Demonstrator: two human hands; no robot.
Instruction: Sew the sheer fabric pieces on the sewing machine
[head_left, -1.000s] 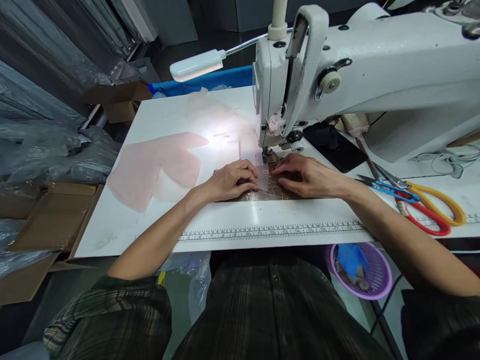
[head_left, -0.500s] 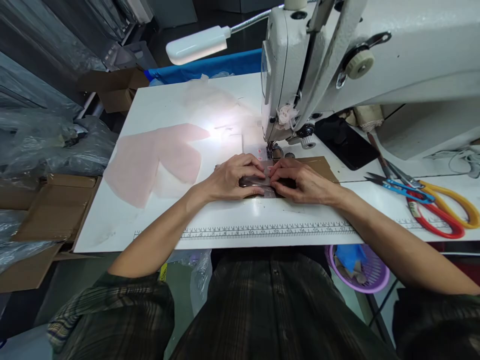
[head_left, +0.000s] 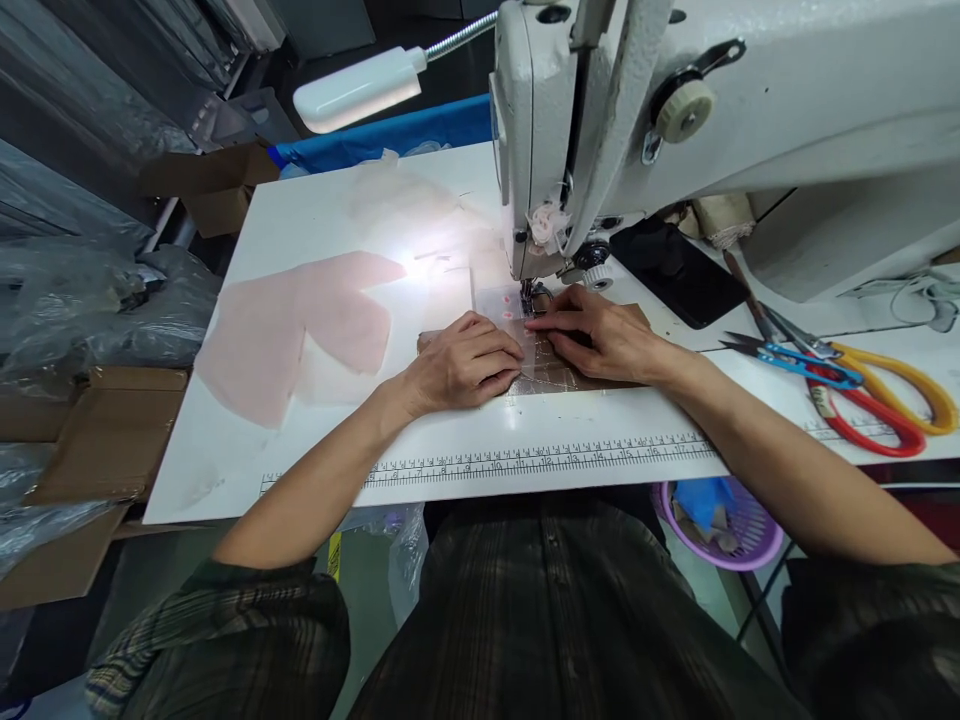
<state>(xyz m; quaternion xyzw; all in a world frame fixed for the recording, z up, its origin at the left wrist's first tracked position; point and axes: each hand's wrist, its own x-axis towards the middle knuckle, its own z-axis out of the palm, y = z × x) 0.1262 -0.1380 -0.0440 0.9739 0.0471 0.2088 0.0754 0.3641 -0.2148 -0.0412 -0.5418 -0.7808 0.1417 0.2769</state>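
Note:
Close in front of the presser foot point(head_left: 526, 292) of a white sewing machine point(head_left: 540, 130), a thin see-through piece of fabric point(head_left: 553, 368) lies on the table. My left hand point(head_left: 466, 362) is closed on its left side, fingers curled together and thumb hidden. With index finger and thumb nearly together, my right hand point(head_left: 604, 335) grips the fabric just below the foot. Brown material shows beneath the right palm. Left of my hands, a pale pink sheer cut piece point(head_left: 300, 315) lies flat.
Yellow-handled scissors point(head_left: 900, 375), red-handled scissors point(head_left: 874, 425) and blue thread snips point(head_left: 814, 367) lie at the right. A black phone point(head_left: 686, 275) rests under the machine arm. A lamp point(head_left: 360, 90) lights the table point(head_left: 225, 450). A ruler strip point(head_left: 495, 465) runs along the front edge.
My right index finger has reached forward toward the presser foot. My left fingers have curled closer together, and the fabric between the hands lies flatter. The whole view has shifted slightly.

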